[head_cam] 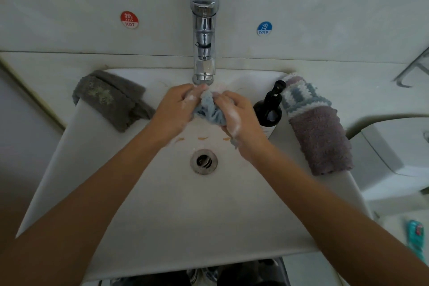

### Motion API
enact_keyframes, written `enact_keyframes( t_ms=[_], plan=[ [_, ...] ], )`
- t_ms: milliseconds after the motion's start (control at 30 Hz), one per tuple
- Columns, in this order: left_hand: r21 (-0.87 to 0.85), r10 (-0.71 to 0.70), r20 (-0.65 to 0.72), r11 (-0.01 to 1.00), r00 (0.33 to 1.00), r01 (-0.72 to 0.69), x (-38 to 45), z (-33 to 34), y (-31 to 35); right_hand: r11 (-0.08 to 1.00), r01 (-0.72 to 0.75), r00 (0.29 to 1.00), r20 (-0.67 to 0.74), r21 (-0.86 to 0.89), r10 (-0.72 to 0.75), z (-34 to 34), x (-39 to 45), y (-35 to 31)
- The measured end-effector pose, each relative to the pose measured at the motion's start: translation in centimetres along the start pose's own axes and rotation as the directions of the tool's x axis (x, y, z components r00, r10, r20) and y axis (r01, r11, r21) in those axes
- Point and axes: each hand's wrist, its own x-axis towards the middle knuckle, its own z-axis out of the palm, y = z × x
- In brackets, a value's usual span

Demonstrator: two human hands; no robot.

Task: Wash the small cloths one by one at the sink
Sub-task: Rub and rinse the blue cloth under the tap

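A small light-blue cloth (210, 111) is bunched between both hands just under the chrome tap (204, 37), over the white sink (162, 204). My left hand (177, 109) grips its left side and my right hand (234, 115) grips its right side; both carry soap foam. A grey cloth (109, 100) lies on the sink's left rim. On the right rim lies a mauve cloth (321, 139), with a blue-and-white striped cloth (301, 95) behind it.
A dark pump bottle (269, 109) stands on the right rim beside my right hand. The drain (203, 161) sits in the basin's middle. Hot (129, 20) and cold (264, 28) stickers mark the wall. A teal object (415, 237) lies at the far right.
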Motion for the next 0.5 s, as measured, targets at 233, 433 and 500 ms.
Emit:
enact_keyframes(
  t_ms=[233, 433, 500],
  plan=[
    [0.068, -0.025, 0.222, 0.998, 0.975, 0.01, -0.2, -2.3, 0.4, 0.999, 0.029, 0.998, 0.054, -0.036, -0.027, -1.0, -0.1, -0.3],
    [-0.004, -0.193, 0.258, 0.98, 0.947, 0.201, -0.6, -1.4, 1.4, 0.998, 0.019, 0.992, 0.125, 0.062, -0.026, -1.6, -0.1, -0.1],
    [-0.001, -0.218, 0.265, 0.974, 0.939, 0.227, -0.6, -1.3, 1.5, 0.993, 0.028, 0.988, 0.149, 0.117, -0.045, -1.8, -0.1, -0.4]
  ],
)
